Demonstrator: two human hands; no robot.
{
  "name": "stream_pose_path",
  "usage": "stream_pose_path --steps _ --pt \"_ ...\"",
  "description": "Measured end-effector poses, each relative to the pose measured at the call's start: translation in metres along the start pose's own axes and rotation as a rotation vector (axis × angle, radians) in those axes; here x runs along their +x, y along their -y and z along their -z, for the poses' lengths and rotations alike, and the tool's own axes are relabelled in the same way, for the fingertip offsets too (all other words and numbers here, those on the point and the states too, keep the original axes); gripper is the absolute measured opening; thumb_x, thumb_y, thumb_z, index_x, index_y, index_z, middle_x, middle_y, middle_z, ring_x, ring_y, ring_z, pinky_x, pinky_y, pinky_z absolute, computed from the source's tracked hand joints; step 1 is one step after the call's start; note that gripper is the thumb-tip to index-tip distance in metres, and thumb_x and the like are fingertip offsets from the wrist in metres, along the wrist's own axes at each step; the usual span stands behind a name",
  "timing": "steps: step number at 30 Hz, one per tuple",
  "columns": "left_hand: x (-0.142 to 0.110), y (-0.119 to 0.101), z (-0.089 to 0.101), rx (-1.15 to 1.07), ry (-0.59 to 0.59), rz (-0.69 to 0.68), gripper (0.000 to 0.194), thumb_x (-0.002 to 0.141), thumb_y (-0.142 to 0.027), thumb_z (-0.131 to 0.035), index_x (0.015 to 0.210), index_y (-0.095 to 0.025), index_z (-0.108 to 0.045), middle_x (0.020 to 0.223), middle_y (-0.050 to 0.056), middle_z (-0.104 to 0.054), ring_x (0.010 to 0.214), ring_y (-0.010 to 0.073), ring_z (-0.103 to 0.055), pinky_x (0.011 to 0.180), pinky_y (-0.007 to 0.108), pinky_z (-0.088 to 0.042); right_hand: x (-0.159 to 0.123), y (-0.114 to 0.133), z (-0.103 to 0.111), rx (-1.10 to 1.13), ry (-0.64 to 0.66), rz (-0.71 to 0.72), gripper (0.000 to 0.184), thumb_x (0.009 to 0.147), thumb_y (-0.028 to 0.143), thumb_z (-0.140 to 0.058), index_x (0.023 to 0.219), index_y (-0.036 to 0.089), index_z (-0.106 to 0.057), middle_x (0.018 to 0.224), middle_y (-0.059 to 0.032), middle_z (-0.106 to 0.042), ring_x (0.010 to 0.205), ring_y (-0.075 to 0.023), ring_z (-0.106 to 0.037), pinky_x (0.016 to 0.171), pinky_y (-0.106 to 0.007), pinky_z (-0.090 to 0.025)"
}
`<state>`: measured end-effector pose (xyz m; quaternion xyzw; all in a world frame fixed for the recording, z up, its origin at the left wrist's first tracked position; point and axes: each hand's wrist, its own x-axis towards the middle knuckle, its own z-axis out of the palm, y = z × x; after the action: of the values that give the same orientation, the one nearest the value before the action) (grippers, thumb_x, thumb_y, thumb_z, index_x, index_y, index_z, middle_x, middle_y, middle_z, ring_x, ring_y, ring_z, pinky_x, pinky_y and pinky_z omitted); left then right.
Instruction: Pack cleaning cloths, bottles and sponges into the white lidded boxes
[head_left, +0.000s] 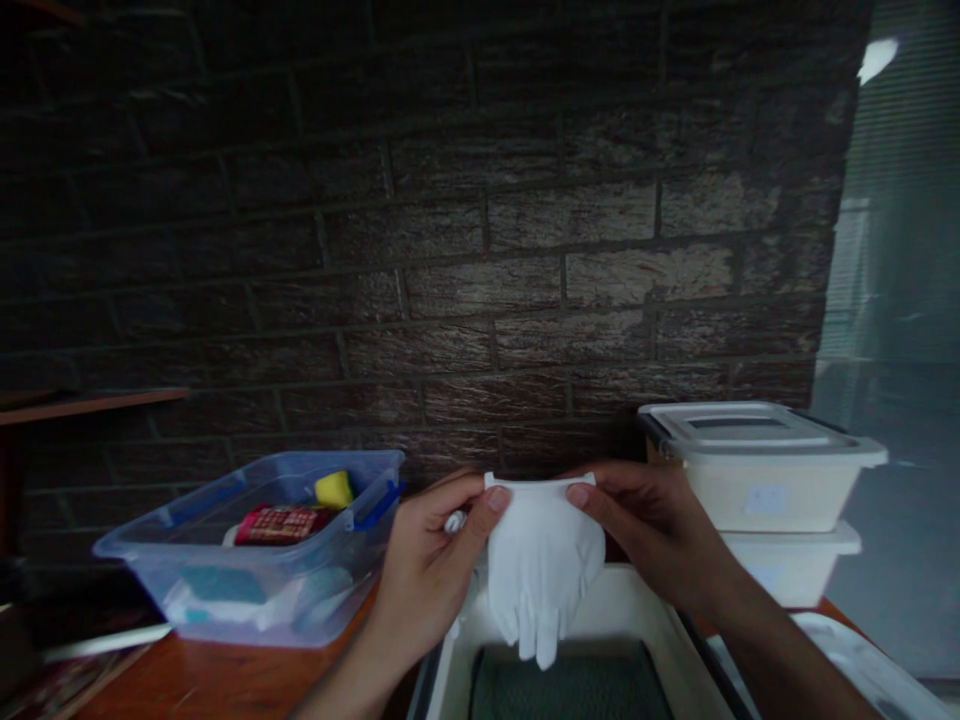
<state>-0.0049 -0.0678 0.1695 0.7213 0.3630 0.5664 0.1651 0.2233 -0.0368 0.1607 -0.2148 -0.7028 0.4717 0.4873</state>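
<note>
A white glove (544,560) hangs upright with its fingers pointing down, its cuff stretched level between my two hands. My left hand (427,560) pinches the cuff's left corner between thumb and fingers. A small white bit shows behind that thumb; I cannot make out what it is. At the other corner, my right hand (652,530) grips the cuff the same way. Under the glove stands an open cream bin (679,645), with a dark green textured thing (570,685) inside it.
To the left, a clear blue-tinted plastic box (247,600) holds a yellow item (334,490), a red package (281,525) and other things. Two lidded cream boxes (772,495) are stacked on the right. A white lid (862,665) lies nearby on the wooden table (180,680). Behind rises a dark brick wall (450,220).
</note>
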Motion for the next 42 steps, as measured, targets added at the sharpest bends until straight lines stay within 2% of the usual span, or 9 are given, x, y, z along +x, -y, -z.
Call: stream_pose_path --steps 3,9,14,22,25,32,37,42 --pt "-0.0007 0.0005 -0.0013 0.007 -0.023 -0.010 0.023 0.098 -0.033 -0.063 0.084 -0.019 -0.075 0.074 -0.002 -0.062 0.068 0.0101 -0.053 0.065 0.020 -0.042 -0.0011 -0.0007 -0.0001 0.011 0.014 -0.040 0.026 0.097 0.044 -0.065 0.106 0.022 -0.077 0.087 -0.0034 -0.070 0.079 -0.0173 -0.063 0.070 -0.027 -0.054" --pt "-0.0016 0.0046 -0.0053 -0.036 -0.093 0.040 0.017 0.095 -0.035 -0.069 0.102 -0.023 -0.079 0.084 -0.001 -0.075 0.074 0.0112 -0.061 0.067 0.020 -0.045 -0.0026 -0.0027 0.0011 -0.018 -0.003 -0.027 0.029 0.098 0.046 -0.062 0.090 0.020 -0.071 0.080 -0.0020 -0.064 0.077 -0.0177 -0.062 0.066 -0.026 -0.052" --pt "-0.0022 0.0037 -0.0047 -0.042 -0.105 0.033 0.017 0.094 -0.035 -0.070 0.103 -0.024 -0.079 0.079 -0.002 -0.074 0.068 0.0097 -0.059 0.062 0.019 -0.043 -0.0008 -0.0004 0.0000 -0.050 -0.008 -0.026 0.033 0.099 0.047 -0.062 0.084 0.019 -0.068 0.078 -0.0016 -0.063 0.072 -0.0154 -0.059 0.061 -0.024 -0.049" --pt "-0.0028 0.0043 -0.0060 -0.063 -0.121 0.056 0.016 0.094 -0.035 -0.070 0.102 -0.025 -0.080 0.079 -0.002 -0.074 0.066 0.0092 -0.056 0.060 0.018 -0.041 -0.0008 0.0004 0.0010 -0.054 0.020 -0.024 0.029 0.100 0.045 -0.060 0.110 0.023 -0.075 0.086 -0.0027 -0.070 0.082 -0.0193 -0.066 0.070 -0.028 -0.054" --pt "-0.0024 0.0035 -0.0068 -0.059 -0.127 0.053 0.015 0.093 -0.034 -0.071 0.101 -0.025 -0.080 0.082 -0.002 -0.076 0.068 0.0093 -0.059 0.062 0.018 -0.043 -0.0013 0.0020 0.0008 -0.068 0.004 -0.005 0.029 0.100 0.044 -0.061 0.114 0.024 -0.076 0.090 -0.0030 -0.072 0.085 -0.0194 -0.068 0.072 -0.027 -0.055" --pt "-0.0023 0.0006 -0.0078 -0.065 -0.117 0.052 0.017 0.093 -0.034 -0.071 0.102 -0.022 -0.079 0.076 0.000 -0.074 0.065 0.0101 -0.057 0.058 0.019 -0.042 0.0000 0.0050 -0.0024 -0.050 -0.015 0.010 0.029 0.098 0.044 -0.065 0.117 0.025 -0.075 0.093 -0.0032 -0.076 0.082 -0.0169 -0.067 0.071 -0.025 -0.054" --pt "-0.0036 0.0000 -0.0082 -0.060 -0.107 0.075 0.017 0.094 -0.035 -0.070 0.101 -0.022 -0.078 0.076 0.000 -0.073 0.066 0.0106 -0.056 0.060 0.020 -0.042 -0.0007 0.0053 -0.0035 -0.090 -0.059 0.003 0.030 0.098 0.048 -0.062 0.107 0.022 -0.075 0.086 -0.0029 -0.071 0.076 -0.0159 -0.063 0.063 -0.024 -0.051" --pt "-0.0025 0.0004 -0.0080 -0.075 -0.132 0.079 0.016 0.093 -0.034 -0.070 0.099 -0.021 -0.077 0.076 0.001 -0.072 0.067 0.0111 -0.057 0.058 0.020 -0.040 -0.0014 -0.0006 -0.0015 -0.017 -0.096 -0.044 0.031 0.097 0.050 -0.062 0.092 0.020 -0.070 0.077 -0.0012 -0.062 0.065 -0.0145 -0.056 0.054 -0.024 -0.044"
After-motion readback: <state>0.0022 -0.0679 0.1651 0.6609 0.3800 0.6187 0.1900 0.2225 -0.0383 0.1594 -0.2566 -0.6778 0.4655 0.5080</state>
